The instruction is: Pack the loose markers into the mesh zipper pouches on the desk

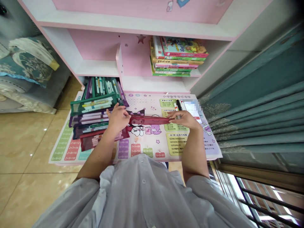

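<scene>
A dark red see-through mesh pouch (152, 120) is stretched between my hands over the desk mat. My left hand (118, 117) pinches its left end, and my right hand (182, 120) grips the right end. The printed mat shows through the mesh; no pens are visible inside. Just left of my left hand lie several filled pen pouches: a green one (95, 104) with markers, a purple one (91, 119) below it, and a red one (91, 141) nearest me, partly covered by my left forearm. More green and purple pouches are piled behind them.
Beyond my right hand lie a phone (192, 110) and a few dark and white pens (178, 106). Stacked books (178, 58) stand on the pink and white shelf (152, 83). Teal curtains (261, 95) hang at the right. A sofa (26, 85) is at the left.
</scene>
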The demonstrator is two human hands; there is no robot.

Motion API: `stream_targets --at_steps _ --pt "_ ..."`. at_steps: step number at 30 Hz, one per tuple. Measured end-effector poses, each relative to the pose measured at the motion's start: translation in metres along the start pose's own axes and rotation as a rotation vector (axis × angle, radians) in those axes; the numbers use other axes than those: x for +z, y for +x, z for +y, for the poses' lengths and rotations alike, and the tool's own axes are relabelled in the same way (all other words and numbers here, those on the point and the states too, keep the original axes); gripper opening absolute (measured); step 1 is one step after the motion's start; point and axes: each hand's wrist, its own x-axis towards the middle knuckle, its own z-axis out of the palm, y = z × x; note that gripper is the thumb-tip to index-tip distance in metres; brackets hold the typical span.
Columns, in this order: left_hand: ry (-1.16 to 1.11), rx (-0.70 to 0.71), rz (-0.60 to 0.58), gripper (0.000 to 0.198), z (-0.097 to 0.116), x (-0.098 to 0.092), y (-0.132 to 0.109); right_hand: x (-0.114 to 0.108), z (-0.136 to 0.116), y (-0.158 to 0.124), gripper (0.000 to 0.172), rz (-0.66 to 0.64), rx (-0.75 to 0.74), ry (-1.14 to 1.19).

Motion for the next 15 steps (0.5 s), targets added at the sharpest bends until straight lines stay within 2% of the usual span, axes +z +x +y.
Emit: stream_targets --at_steps 15 --pt "-0.011 -0.006 0.02 0.014 -0.0023 0.0016 0.0006 -0.0007 0.0028 0.0007 0.032 -0.016 -0.003 -0.011"
